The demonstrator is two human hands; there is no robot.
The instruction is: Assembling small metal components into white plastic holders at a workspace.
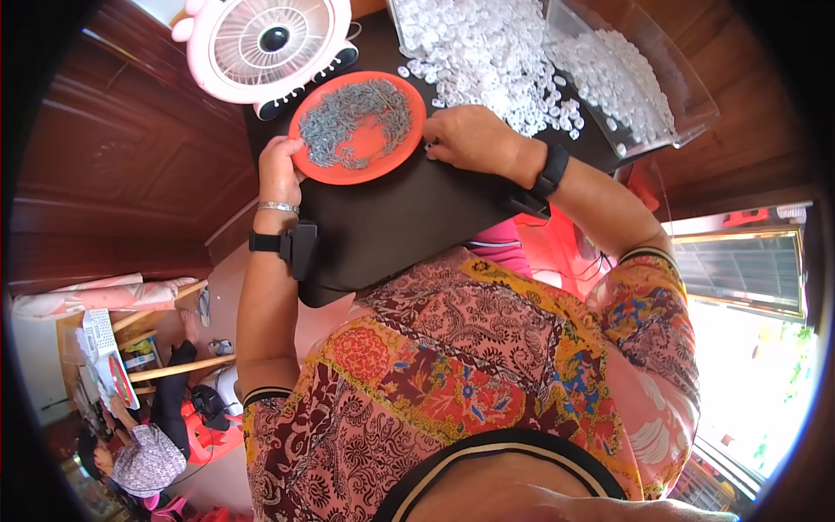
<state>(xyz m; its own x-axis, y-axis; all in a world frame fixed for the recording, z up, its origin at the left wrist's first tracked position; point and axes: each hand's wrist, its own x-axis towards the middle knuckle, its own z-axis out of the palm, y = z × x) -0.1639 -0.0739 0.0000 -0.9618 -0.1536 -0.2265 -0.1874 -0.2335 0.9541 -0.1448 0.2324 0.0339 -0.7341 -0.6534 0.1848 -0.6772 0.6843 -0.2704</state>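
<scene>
An orange-red round plate (pixel 362 139) lies at the far side of the black table, bearing many small grey metal pieces (pixel 335 117) that look like nails or screws. My left hand (pixel 280 170) grips the plate's left rim, thumb on top. By the right rim, my right hand (pixel 474 139) is closed with its fingertips pinched together. Whatever those fingertips hold is too small to make out. Behind that hand spreads a heap of small whitish translucent plastic pieces (pixel 487 61), some scattered singly toward the wrist.
A pink-and-white fan (pixel 274 39) stands behind the plate on the left. At the back right, a clear plastic bin (pixel 691 109) holds more whitish pieces. The black tabletop (pixel 391 222) reaches toward my body. Another person (pixel 148 457) sits at lower left near a wooden-legged table.
</scene>
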